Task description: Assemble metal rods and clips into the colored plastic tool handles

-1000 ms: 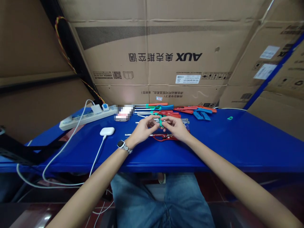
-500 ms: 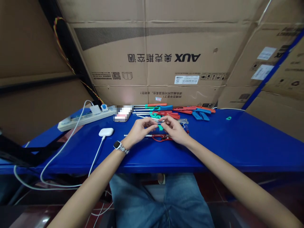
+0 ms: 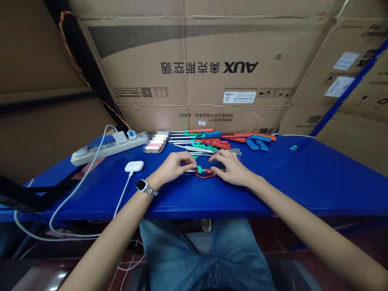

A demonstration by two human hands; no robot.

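On the blue table in front of me lies a red lighter handle shell [image 3: 206, 175], with a metal tube sticking out to its left. My left hand [image 3: 179, 166] pinches a small green plastic trigger piece [image 3: 199, 169] between thumb and fingertips, over the left part of the red shell. My right hand [image 3: 232, 166] is at the shell's right end, thumb and fingers apart, with the thumb close to or touching it. Behind both hands are several metal tubes [image 3: 209, 152] and a pile of green trigger pieces [image 3: 202, 146].
Long lighters with orange, blue and red handles [image 3: 209, 134] lie along the back. Red and blue handle shells [image 3: 257, 144] are piled at right, near a lone green piece [image 3: 293, 148]. Left are a phone [image 3: 157, 142], a white earphone case [image 3: 134, 166] and a power strip [image 3: 109, 150]. Cardboard [image 3: 209, 44] stands behind.
The green piece has come down toward me onto the red shell in my left hand. My right hand has moved away to the right, its fingers opening.
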